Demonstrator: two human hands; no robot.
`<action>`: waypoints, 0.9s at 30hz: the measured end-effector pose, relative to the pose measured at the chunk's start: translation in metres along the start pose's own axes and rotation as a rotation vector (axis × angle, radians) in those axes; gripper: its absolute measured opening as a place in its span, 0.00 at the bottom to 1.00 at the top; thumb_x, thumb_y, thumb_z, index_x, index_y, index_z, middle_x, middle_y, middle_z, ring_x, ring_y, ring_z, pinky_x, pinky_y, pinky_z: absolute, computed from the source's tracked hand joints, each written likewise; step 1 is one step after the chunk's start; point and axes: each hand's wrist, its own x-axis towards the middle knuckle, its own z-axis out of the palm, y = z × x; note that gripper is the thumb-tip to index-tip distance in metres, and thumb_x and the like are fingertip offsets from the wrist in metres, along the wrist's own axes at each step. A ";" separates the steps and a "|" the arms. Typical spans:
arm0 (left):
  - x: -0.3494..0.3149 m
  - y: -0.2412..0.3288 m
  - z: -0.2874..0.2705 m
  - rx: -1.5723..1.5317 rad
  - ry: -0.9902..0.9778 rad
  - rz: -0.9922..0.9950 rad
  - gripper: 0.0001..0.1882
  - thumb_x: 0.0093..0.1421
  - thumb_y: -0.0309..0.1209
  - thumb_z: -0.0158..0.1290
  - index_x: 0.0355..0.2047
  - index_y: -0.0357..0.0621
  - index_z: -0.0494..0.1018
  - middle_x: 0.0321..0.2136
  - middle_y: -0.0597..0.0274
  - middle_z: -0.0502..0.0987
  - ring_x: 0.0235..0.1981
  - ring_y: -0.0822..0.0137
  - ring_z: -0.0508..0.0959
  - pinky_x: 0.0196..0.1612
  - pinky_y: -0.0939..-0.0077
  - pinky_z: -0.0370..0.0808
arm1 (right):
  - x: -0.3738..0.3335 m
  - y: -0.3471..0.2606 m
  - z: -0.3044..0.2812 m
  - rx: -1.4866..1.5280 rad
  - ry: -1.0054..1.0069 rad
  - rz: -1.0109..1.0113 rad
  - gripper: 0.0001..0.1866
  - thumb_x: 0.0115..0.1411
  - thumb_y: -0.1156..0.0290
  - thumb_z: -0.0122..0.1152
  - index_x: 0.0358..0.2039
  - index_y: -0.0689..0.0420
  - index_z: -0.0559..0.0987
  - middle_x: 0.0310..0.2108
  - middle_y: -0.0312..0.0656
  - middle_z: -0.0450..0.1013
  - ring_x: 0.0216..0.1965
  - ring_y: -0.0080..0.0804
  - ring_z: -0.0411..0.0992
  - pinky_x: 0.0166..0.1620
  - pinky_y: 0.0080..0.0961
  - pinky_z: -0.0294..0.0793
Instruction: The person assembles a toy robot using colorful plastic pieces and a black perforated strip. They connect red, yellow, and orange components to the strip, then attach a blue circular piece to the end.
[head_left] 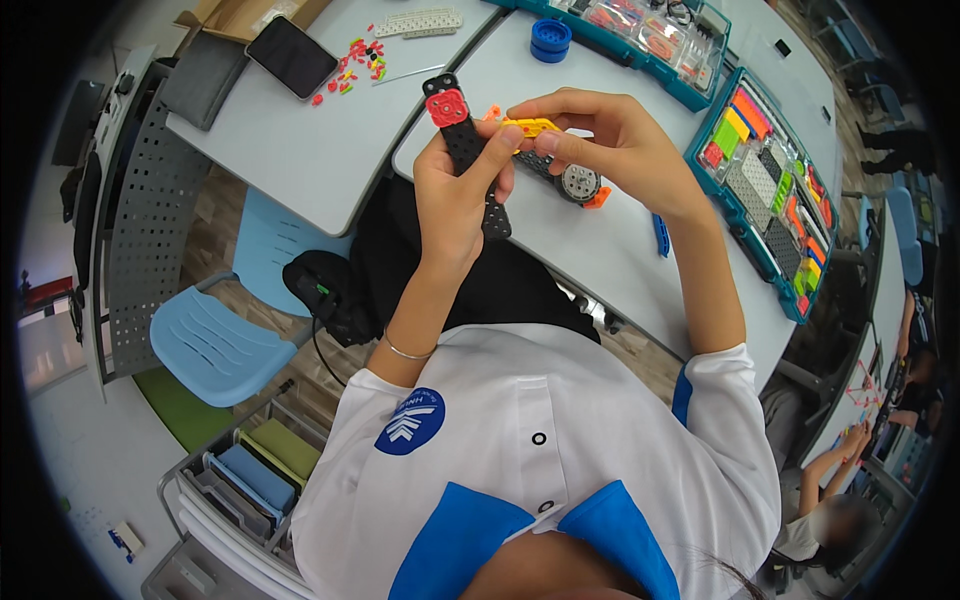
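My left hand (458, 180) is closed around a long black perforated building beam (463, 145), which is tilted upright. A red square plate (447, 108) sits near the beam's upper end. Between both hands is a yellow building piece (530, 128), with my left thumb against it. My right hand (600, 140) pinches the yellow piece from the other side with thumb and fingers. Just below my right hand, a grey wheel (579, 184) on a dark part rests over the table, with an orange piece (599, 198) beside it. How these join is partly hidden by my hands.
Teal sorting cases (745, 200) of colourful parts stand at the right and back. A blue round hub (550, 40), a tablet (292, 58), small red and yellow pieces (362, 60) and a blue part (661, 236) lie on the tables. Blue chairs (225, 345) are at left; another person (820, 525) sits right.
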 end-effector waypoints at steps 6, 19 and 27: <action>0.043 0.047 -0.033 0.672 0.265 0.389 0.18 0.70 0.40 0.48 0.44 0.38 0.79 0.18 0.70 0.72 0.15 0.81 0.64 0.20 0.82 0.62 | -0.002 0.004 -0.026 -0.142 0.160 -0.073 0.15 0.62 0.69 0.61 0.47 0.62 0.81 0.42 0.38 0.78 0.39 0.22 0.73 0.41 0.21 0.75; 0.127 0.044 -0.160 1.352 0.393 0.342 0.19 0.62 0.41 0.54 0.41 0.36 0.77 0.28 0.49 0.81 0.29 0.53 0.81 0.38 0.64 0.76 | -0.014 0.002 -0.078 -0.450 0.328 -0.090 0.14 0.62 0.66 0.62 0.46 0.57 0.83 0.42 0.37 0.78 0.41 0.22 0.73 0.47 0.22 0.74; 0.033 0.025 0.013 0.251 -0.258 0.055 0.09 0.64 0.28 0.56 0.36 0.36 0.69 0.41 0.46 0.79 0.36 0.67 0.82 0.32 0.78 0.80 | -0.010 0.000 -0.056 -0.285 0.205 -0.086 0.14 0.59 0.65 0.67 0.42 0.59 0.83 0.36 0.35 0.78 0.38 0.19 0.75 0.43 0.19 0.75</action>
